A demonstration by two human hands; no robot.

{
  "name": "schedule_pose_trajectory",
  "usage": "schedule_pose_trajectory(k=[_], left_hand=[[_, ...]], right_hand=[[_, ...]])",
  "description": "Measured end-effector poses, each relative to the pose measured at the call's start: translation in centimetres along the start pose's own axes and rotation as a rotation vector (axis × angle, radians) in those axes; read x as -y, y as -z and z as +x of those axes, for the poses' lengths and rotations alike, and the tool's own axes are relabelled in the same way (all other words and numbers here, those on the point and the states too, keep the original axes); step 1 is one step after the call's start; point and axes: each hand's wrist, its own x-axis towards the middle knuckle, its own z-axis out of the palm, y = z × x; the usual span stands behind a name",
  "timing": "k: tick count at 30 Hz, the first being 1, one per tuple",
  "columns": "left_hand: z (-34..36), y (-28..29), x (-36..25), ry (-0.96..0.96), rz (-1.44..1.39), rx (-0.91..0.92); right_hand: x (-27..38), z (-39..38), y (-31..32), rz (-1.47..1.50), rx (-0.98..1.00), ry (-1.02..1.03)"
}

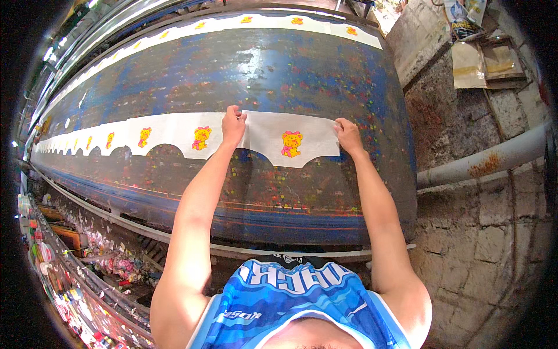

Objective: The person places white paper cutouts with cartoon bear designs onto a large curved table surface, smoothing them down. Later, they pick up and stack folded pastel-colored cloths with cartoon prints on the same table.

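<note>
A white fabric piece (267,131) with a yellow-and-pink bear print is stretched between my two hands over the long dark table (279,200). Its lower edge curves in at both sides. My left hand (233,127) pinches its upper left corner, where it meets a row of similar printed pieces (168,125) running off to the left. The upper right corner is gripped by my right hand (347,135), with the fingers closed on it. Whether the piece lies flat or is slightly raised, I cannot tell.
Another row of printed white pieces (273,23) lies along the table's far edge. A rusty pipe (488,157) crosses the stone floor at right, below a flattened carton (488,64). At lower left stands a rack (75,273) crowded with colourful small items.
</note>
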Motion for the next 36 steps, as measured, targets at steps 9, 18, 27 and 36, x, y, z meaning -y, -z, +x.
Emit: schedule_pose_trajectory(k=[9,18,27,36], left_hand=[[-14.5,3.3,0.2,-0.333,-0.03,0.115],[-26.8,4.7,-5.0,-0.343,-0.181,0.49],[-31.2,0.4,-10.5,-0.488,-0.246,0.756],[-37.3,-7.1,-15.9,-0.559,-0.256,0.903]], right_hand=[[-3.0,-13.1,6.5,-0.121,0.048,-0.186],[-2.0,-25.1,10.1,-0.253,0.0,-0.261],[0.1,-32.2,12.5,-0.311,-0.04,-0.214],[-4.9,-41.5,21.0,-0.38,-0.192,-0.254]])
